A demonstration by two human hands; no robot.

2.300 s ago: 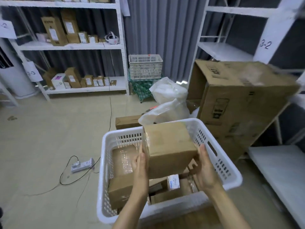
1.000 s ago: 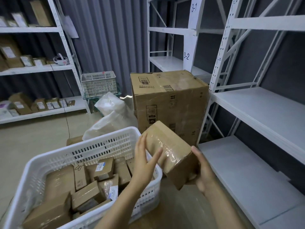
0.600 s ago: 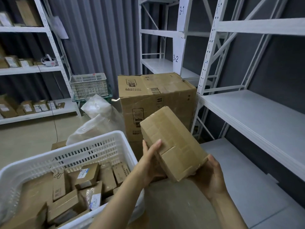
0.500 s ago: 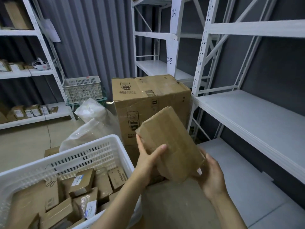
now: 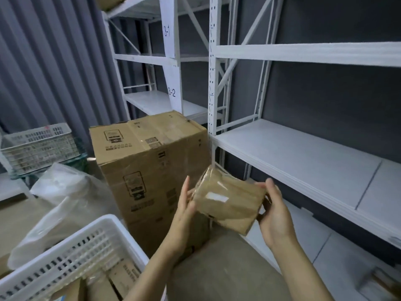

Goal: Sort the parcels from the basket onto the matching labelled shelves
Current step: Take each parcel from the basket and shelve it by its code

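Parcel (image 5: 227, 200) lies crosswise, left hand (image 5: 184, 207) pressing flat, right hand (image 5: 273, 216) gripping its end.

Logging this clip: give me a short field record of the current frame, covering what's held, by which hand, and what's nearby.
held item: taped brown parcel, tilted, held in the air
left hand: flat against the parcel's left end
right hand: grips its right end
parcel label: white patch, unreadable
basket: white, lower left, parcels inside
behind parcel: large carton
shelf tags: 3-1 above 3-2
nearest shelf: white board, to the right
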